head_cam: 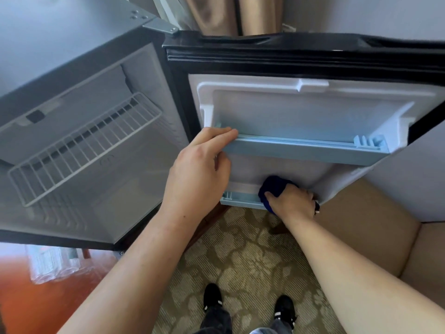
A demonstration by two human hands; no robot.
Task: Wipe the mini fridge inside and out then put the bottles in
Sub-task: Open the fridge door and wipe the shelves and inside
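Gripping left end of upper shelf with left hand, fingers curled over its rail. Clutching bunched blue cloth in right hand and pressing it onto lower shelf, low on the open door. Standing on carpet facing open fridge at left, rack inside, with blurry plastic-wrapped pack at lower left, contents unclear.
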